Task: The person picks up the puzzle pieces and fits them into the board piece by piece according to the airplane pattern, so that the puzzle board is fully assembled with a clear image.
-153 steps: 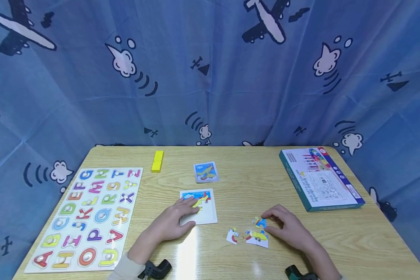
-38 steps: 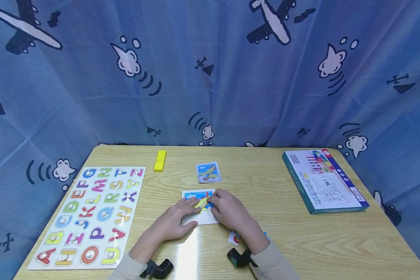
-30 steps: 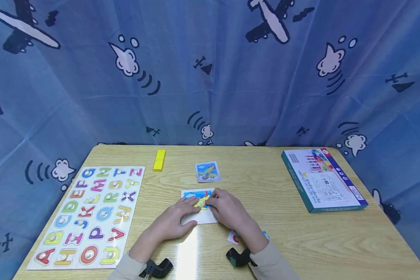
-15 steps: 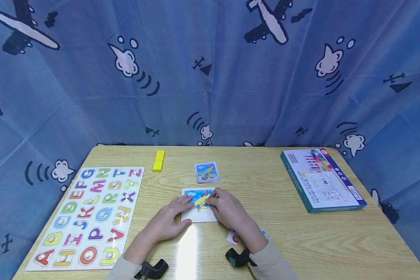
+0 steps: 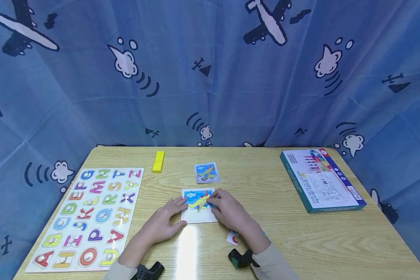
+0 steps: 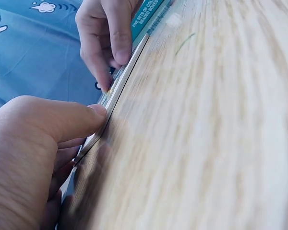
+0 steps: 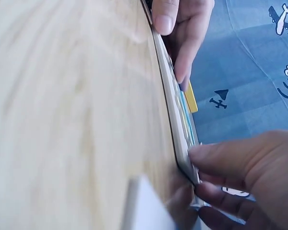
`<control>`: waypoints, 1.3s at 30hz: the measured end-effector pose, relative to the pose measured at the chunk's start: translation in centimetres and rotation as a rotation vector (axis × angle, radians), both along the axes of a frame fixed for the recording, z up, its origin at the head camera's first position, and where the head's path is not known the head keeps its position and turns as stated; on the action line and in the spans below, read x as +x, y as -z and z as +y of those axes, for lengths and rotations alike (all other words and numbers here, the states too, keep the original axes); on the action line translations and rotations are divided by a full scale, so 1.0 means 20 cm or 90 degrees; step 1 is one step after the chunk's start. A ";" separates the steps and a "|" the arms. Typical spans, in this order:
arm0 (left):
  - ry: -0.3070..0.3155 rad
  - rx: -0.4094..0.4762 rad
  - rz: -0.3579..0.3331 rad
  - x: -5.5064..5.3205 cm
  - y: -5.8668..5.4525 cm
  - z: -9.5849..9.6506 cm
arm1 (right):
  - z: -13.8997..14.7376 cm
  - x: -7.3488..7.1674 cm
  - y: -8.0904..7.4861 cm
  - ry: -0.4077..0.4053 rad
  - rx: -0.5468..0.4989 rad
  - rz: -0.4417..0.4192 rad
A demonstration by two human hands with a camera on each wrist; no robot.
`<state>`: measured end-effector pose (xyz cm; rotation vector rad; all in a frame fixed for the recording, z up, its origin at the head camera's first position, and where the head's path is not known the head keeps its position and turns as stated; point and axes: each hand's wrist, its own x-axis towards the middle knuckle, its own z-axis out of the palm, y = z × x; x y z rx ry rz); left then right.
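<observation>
Blue airplane-print curtain (image 5: 231, 83) behind a light wood-grain worktop (image 5: 322, 241). White square puzzle board (image 5: 197, 219) lies flat near centre, yellow-airplane jigsaw pieces (image 5: 197, 203) across its upper part, white strip at the near edge. Left hand (image 5: 162, 222): grip apart, fingers straight, touching the board's left edge. Right hand (image 5: 231, 210): fingers bent, tips at the board's right side; can't tell if that grip is clamped on a piece. Loose white-edged pieces (image 5: 232, 238) partly hidden by the right forearm. Square airplane picture card (image 5: 207, 172) just beyond the board, yellow rectangular blocks (image 5: 158, 162) farther left. White alphabet board (image 5: 76, 258) far left, teal-sided printed box (image 5: 322, 180) far right.
</observation>
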<state>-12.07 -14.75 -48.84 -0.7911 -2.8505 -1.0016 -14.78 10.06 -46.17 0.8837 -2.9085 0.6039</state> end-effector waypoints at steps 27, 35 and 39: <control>-0.007 0.009 -0.018 -0.01 0.01 -0.01 | 0.34 0.29 -0.06 0.042 -0.055 -0.108; -0.012 0.011 -0.022 -0.01 0.01 -0.01 | 0.35 0.34 -0.04 0.083 -0.040 -0.069; -0.013 0.010 -0.026 -0.01 0.01 -0.01 | 0.33 0.35 -0.03 0.100 -0.027 -0.051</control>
